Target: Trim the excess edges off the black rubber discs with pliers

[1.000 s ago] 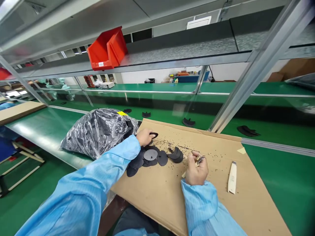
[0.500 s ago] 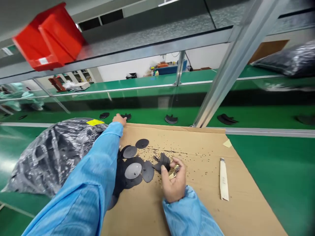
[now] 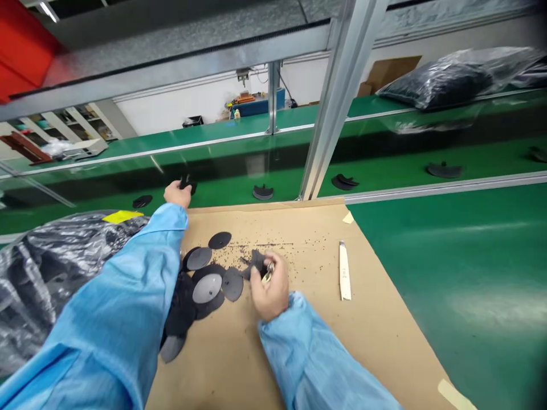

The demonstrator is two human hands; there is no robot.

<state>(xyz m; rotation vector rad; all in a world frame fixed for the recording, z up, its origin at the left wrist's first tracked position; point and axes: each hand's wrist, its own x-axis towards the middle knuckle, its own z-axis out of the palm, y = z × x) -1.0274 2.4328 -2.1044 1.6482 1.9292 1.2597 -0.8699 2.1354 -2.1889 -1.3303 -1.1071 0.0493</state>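
Observation:
Out over the green belt, my left hand [image 3: 177,195] is closed on a dark curved part [image 3: 188,183], raised off the surface. My right hand [image 3: 272,286] curls around a small metal tool [image 3: 269,272] with a yellowish section; its kind is mostly hidden by my fingers. Beside that thumb are dark curved pieces [image 3: 255,262]; whether the thumb touches them I cannot tell. Several flat black discs [image 3: 233,283] lie overlapping on the cardboard sheet [image 3: 239,353], some under my left forearm. One lighter grey disc [image 3: 207,288] rests on top. Tiny black bits are scattered behind them.
More dark curved parts [image 3: 262,192] sit spaced along the green belt [image 3: 290,185]. A large clear bag of dark pieces [image 3: 38,273] stands left. A pale strip [image 3: 344,272] lies on the cardboard at right. A metal post [image 3: 329,97] rises behind the sheet, under a shelf.
My left hand has lifted the dark curved part off the belt. The view has swung to the right. My right hand stays by the curved pieces with its tool.

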